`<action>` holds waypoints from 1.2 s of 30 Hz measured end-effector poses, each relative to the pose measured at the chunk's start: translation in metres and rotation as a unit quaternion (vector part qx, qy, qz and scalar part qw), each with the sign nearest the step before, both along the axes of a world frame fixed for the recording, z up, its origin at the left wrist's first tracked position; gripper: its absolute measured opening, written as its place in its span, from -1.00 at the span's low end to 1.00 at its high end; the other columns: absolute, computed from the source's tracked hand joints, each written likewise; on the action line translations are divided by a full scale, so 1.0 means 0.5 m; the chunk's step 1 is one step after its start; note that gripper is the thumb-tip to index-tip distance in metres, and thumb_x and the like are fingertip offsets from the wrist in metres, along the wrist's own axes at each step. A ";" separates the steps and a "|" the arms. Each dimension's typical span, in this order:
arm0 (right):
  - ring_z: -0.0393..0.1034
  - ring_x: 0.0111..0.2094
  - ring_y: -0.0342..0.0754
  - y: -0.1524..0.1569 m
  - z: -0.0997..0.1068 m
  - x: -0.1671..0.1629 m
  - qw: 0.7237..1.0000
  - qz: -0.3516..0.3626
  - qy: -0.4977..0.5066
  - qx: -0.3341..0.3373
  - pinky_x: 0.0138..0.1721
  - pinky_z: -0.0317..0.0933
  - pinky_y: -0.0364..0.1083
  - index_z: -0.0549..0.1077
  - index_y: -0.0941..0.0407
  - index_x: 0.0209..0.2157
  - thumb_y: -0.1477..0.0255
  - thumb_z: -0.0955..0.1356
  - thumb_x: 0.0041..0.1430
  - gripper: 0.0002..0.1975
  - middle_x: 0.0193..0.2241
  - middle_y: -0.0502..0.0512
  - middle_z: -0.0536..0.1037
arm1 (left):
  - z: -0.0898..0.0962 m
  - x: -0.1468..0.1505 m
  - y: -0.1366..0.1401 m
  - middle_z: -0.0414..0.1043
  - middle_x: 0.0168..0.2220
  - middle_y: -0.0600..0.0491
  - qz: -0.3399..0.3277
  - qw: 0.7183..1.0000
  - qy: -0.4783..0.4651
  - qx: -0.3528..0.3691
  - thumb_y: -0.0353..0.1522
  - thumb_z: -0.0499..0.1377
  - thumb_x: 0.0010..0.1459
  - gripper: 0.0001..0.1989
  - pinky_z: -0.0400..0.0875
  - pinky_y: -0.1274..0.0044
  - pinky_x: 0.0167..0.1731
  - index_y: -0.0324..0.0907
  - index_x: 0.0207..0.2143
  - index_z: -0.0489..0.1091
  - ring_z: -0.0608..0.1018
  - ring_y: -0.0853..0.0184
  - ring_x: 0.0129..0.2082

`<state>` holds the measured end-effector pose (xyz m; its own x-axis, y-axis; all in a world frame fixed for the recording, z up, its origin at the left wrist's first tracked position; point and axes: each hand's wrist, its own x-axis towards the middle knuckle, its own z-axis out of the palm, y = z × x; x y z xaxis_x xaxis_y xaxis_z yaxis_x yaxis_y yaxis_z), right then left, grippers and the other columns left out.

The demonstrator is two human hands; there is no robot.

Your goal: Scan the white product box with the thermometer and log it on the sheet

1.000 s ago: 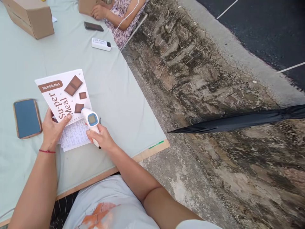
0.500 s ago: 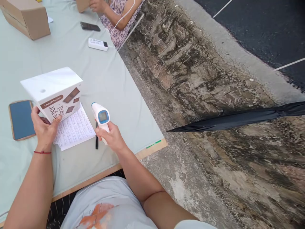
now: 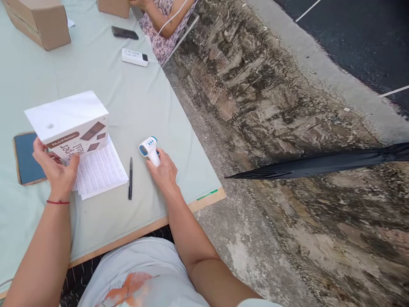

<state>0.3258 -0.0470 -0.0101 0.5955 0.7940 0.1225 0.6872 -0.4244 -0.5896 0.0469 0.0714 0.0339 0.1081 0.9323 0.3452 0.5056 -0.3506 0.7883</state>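
The white-and-blue, gun-shaped plastic thermometer (image 3: 148,146) has turned and moved toward three o'clock, away from the slim black pen (image 3: 130,181). The right hand (image 3: 164,170) wraps its handle over the pale-green, cloth-covered desk (image 3: 128,117). At nine o'clock, the left hand (image 3: 58,172) pinches the white, brown-printed cardboard box (image 3: 67,113), tilted above closely written white paper sheets (image 3: 101,175).

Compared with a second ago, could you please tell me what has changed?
The left hand has moved the white box left and tilted it so a blank white side shows. The right hand has carried the white-and-blue thermometer right, away from the box, and turned it. Neither hand has let go. The papers and pen lie where they were.
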 end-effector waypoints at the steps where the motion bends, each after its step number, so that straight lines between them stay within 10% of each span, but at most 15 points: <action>1: 0.42 -0.09 0.18 -0.001 -0.008 0.004 1.000 0.003 -0.014 -0.007 -0.11 0.27 0.08 0.39 0.14 0.11 0.29 0.35 0.15 -0.51 -0.10 0.29 0.54 | -0.002 0.002 -0.001 0.09 0.15 -0.04 0.044 0.998 -0.013 0.040 -0.09 0.27 0.06 -0.25 0.35 0.19 -0.26 0.00 0.22 -0.01 0.45 0.07 0.03; 5: 0.40 -0.09 0.17 -0.002 -0.027 0.009 0.998 0.015 -0.051 -0.025 -0.10 0.25 0.07 0.40 0.15 0.11 0.30 0.35 0.20 -0.53 -0.13 0.28 0.52 | -0.007 0.009 -0.008 0.20 -0.09 -0.03 0.143 0.965 -0.027 0.219 -0.14 0.34 -0.11 -0.37 0.40 0.26 -0.36 -0.08 -0.02 0.18 0.46 0.21 -0.26; 10: 0.35 -0.05 0.18 -0.003 -0.023 0.000 0.992 0.018 -0.121 0.030 -0.07 0.22 0.12 0.47 0.13 0.03 0.32 0.36 0.20 -0.63 -0.07 0.33 0.48 | -0.015 0.030 -0.032 0.25 -0.47 0.08 -0.038 0.982 0.101 0.156 -0.17 0.21 0.17 -0.82 0.42 0.32 -0.34 -0.05 -0.32 0.31 0.43 0.23 -0.41; 16: 0.35 -0.42 -0.04 -0.006 -0.007 -0.066 0.988 0.138 0.017 0.065 -0.30 0.24 -0.06 0.52 0.09 -0.15 0.29 0.27 0.30 -0.75 -0.46 0.07 0.49 | -0.044 0.066 -0.043 0.42 -0.04 -0.16 -0.285 0.926 0.244 0.049 -0.15 0.23 0.18 -0.65 0.42 0.21 -0.06 -0.13 -0.06 0.48 0.48 0.05 -0.06; 28: 0.32 -0.43 -0.07 -0.002 -0.015 -0.071 0.968 0.252 0.016 0.010 -0.34 0.22 -0.11 0.49 0.11 0.01 0.52 0.24 0.21 -0.62 -0.49 0.00 0.43 | -0.058 0.070 -0.049 0.27 0.19 -0.23 -0.297 0.909 0.292 0.005 -0.13 0.35 0.06 -0.48 0.23 0.04 0.15 -0.11 0.06 0.46 0.37 -0.11 0.15; 36: 0.30 -0.33 -0.04 -0.018 0.020 -0.016 0.851 0.472 -0.226 -0.041 -0.37 0.08 -0.09 0.54 0.12 -0.17 0.62 0.23 0.26 -0.72 -0.36 0.13 0.47 | -0.051 0.071 -0.049 0.27 0.20 -0.20 -0.303 0.908 0.290 -0.004 -0.14 0.34 0.06 -0.49 0.20 0.06 0.19 -0.10 0.05 0.45 0.36 -0.07 0.17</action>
